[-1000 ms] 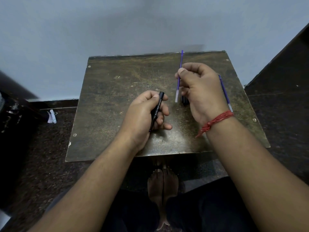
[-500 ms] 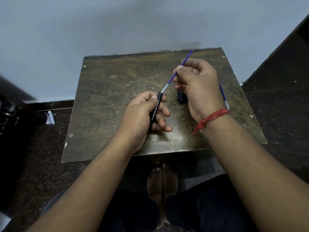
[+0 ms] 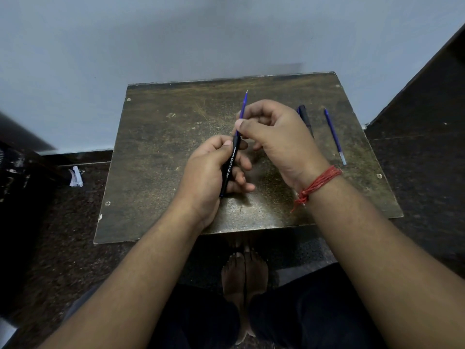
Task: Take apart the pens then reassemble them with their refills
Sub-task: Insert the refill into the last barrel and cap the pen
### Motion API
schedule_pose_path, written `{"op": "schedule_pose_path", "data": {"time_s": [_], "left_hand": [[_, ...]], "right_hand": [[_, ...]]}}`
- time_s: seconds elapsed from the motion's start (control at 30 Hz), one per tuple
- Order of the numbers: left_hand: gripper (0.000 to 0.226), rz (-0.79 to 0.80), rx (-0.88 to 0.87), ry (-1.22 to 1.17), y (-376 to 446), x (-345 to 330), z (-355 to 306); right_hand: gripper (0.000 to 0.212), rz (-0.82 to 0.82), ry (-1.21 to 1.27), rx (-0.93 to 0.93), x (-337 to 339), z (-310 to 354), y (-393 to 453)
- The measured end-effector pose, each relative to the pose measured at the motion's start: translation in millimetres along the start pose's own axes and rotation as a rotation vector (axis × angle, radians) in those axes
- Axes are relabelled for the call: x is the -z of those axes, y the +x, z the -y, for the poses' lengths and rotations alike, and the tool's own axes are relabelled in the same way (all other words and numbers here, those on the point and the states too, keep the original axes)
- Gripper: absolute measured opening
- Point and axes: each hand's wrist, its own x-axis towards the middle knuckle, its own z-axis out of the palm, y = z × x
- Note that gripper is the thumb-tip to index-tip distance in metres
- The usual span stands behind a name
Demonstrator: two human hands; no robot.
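Fingertips of the right hand (image 3: 279, 137) are pinched on a blue refill (image 3: 242, 108), the thumb pressed against it just above the open mouth of a black pen barrel (image 3: 229, 165), the other fingers curled in behind. Only the upper part of the refill is seen, its fine tip pointing toward 12 o'clock; the lower part is taken into the barrel, which serves as its container, though how deep it sits cannot be told. The barrel is gripped by the left hand (image 3: 210, 172), thumb laid along its near side and fingers wrapped around from beneath, so that white lettering is shown along its length and its lower end is seen at the heel of the palm. Barrel and refill are held in one line, tilted slightly toward 1 o'clock, above the middle of a worn brown board (image 3: 161, 147). A red thread (image 3: 318, 183) is tied around the right wrist. At 2 o'clock from the hands, a second black pen barrel (image 3: 305, 119) is laid on the board, partly hidden behind the right hand, and whether anything is inside it cannot be told. Just beyond it, further toward 3 o'clock, a loose blue refill (image 3: 334, 136) is laid flat on the board, apart from the barrel, its tip toward 12 o'clock and its pale end toward 5 o'clock. Bare feet (image 3: 245, 280) are seen on the dark floor below the board's near edge, at 6 o'clock.
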Motion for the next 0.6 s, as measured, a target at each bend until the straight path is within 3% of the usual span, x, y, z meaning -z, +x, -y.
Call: {"op": "schedule_pose_path", "data": {"time_s": [0.2,0.6], "left_hand": [[0.022,0.034,-0.011,0.043,-1.3,-1.3,0.4],[0.025,-0.008,-0.017,0.064,-2.4,-0.3,2.2]], "right_hand": [[0.012,-0.111,0.038,0.003,5.4,-0.3,2.0],[0.01,-0.047,-0.01,0.024,2.9,3.1,-0.8]]}}
